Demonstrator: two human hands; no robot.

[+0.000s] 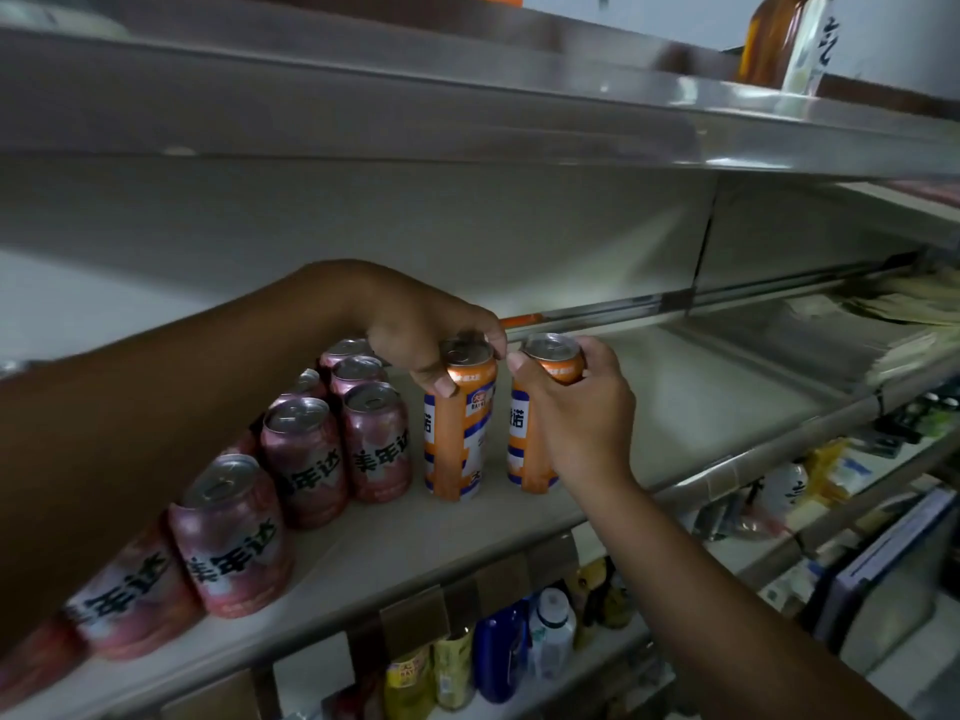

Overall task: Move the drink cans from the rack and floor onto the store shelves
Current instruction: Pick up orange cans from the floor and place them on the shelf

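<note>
Gripping an orange can (462, 433) by its rim with the left hand (431, 335), a second orange can (524, 449) with the right hand (582, 407); both upright on the shelf (675, 397) beside pink cans (306, 454) marked 美年达.

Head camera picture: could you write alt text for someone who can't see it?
The left hand and right hand each grip an upright orange can, the left can and right can, on a white shelf beside pink cans. Bottles stand below.

A glossy metal upper shelf (363, 111) spans the top, catching light; a pale back panel (363, 215) stands far beneath it; the cream middle shelf (675, 407) runs right; a white wall (893, 39) shows top right.
</note>
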